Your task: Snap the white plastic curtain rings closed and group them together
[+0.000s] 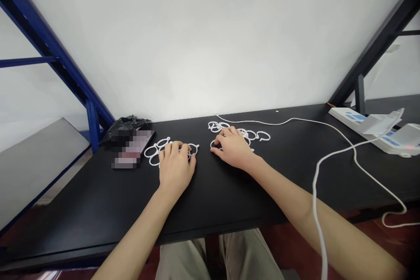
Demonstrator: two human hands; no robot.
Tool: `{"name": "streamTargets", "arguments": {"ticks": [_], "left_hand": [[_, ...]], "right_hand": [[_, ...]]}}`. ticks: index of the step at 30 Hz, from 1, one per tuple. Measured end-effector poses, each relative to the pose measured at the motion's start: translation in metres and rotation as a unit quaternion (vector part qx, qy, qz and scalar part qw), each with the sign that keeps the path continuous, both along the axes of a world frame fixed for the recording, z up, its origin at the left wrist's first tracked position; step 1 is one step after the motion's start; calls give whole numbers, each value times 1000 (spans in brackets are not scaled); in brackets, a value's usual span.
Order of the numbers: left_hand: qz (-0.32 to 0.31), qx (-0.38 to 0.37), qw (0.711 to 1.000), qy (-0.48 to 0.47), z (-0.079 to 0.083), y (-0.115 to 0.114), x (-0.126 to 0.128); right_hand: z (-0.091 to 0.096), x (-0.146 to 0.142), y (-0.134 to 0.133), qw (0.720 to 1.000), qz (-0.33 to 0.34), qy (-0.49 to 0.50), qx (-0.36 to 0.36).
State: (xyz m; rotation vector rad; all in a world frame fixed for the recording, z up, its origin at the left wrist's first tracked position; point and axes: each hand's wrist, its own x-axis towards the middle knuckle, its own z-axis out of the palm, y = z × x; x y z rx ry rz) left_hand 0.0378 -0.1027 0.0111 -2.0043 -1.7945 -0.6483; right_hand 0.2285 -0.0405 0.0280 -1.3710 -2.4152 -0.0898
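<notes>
Two loose groups of thin white plastic rings with small knobs lie on the black table. My left hand is palm down over the left group of rings, fingers bent and thumb apart. One ring sticks out beyond its fingertips. My right hand rests over the right group, fingers spread and curved. Beside its thumb and index finger shows part of a ring. Further rings lie behind that hand, and an open, hook-ended one is to its right. My hands cover some rings.
A black plastic bag and a blurred flat box-like object are at the left. A white power strip with plugs stands at the right. A white cable loops over the table and in front of my right forearm. Behind is a white panel.
</notes>
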Motion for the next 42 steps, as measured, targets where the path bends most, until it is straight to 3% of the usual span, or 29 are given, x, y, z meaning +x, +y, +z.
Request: {"name": "streamTargets", "arguments": {"ticks": [6,10,15,18,21,24,31,38,42], "left_hand": [[-57,-7,998,-25,1,0,3],[-93,9,995,-28,1,1,3],[-146,31,989,-13,2,1,1],[-151,52,987,-20,4,0,-1],[-157,67,984,-44,5,0,-3],[-175,60,980,-69,5,0,-4],[-232,-2,963,-135,8,-1,-1],[-207,3,958,-198,9,0,-1],[-206,7,964,-166,8,0,1]], "right_hand": [[10,-2,-6,999,16,-40,-20],[17,-7,-13,997,69,25,-33],[17,-10,-18,980,145,92,-103],[15,-11,-20,973,156,121,-122],[14,-14,-22,967,125,173,-139],[14,-17,-23,949,105,244,-171],[12,-19,-21,906,143,347,-194],[11,-17,-17,844,170,433,-267],[10,-18,-16,842,149,446,-263]]}}
